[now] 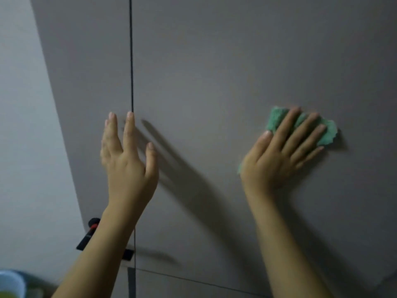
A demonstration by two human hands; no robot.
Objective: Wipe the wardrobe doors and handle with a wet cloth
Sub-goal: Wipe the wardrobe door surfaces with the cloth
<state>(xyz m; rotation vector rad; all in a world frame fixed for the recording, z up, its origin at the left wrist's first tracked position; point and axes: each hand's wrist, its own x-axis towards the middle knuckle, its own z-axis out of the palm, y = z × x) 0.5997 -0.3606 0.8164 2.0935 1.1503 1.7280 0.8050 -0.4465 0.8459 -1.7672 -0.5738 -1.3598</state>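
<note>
A grey wardrobe door (214, 61) fills most of the view, with a dark vertical gap (131, 61) between it and the narrower left door (90, 72). My right hand (279, 155) lies flat with spread fingers on a green cloth (326, 134) and presses it against the right door. My left hand (129, 160) is raised with straight fingers near the gap, its fingertips at the door and nothing in it. A black handle (126, 254) sits low at the gap, partly hidden behind my left forearm.
A pale wall (21, 125) lies to the left of the wardrobe. A black and red object (91, 229) pokes out beside the left door's edge. A light blue bowl or bucket (10, 284) sits at the bottom left corner. A horizontal seam (193, 280) crosses the lower door.
</note>
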